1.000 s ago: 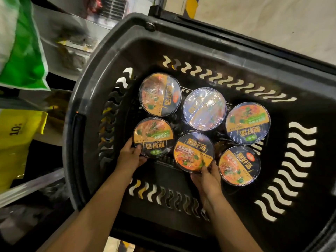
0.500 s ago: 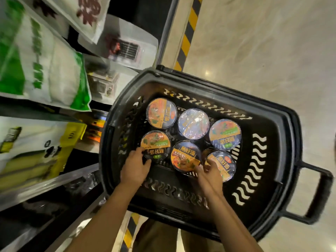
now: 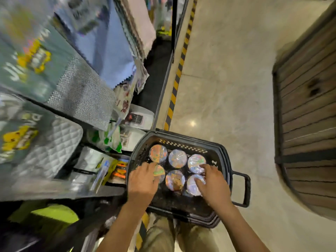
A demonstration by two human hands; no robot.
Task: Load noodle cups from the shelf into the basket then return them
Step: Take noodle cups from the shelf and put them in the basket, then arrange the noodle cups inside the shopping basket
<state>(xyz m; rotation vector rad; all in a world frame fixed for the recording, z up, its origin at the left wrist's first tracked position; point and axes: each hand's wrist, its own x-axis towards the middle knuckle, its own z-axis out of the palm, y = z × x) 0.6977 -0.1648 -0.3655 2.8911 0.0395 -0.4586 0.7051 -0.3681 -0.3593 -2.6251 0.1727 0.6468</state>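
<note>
Pale stone floor [image 3: 227, 88] runs beside the shelf [image 3: 76, 110], and the black basket [image 3: 221, 157] sits on it at my feet with six noodle cups [image 3: 177, 158] packed in two touching rows. My left hand [image 3: 142, 180] lies spread over the near-left cup [image 3: 160, 172] and my right hand [image 3: 212, 180] over the near-right cup [image 3: 193, 182], fingers loosely bent on the lids; whether either has a true grip I cannot tell. Lifting two at once from so tight a cluster, I judge a slick film lid could slip, or a neighbour could tip.
</note>
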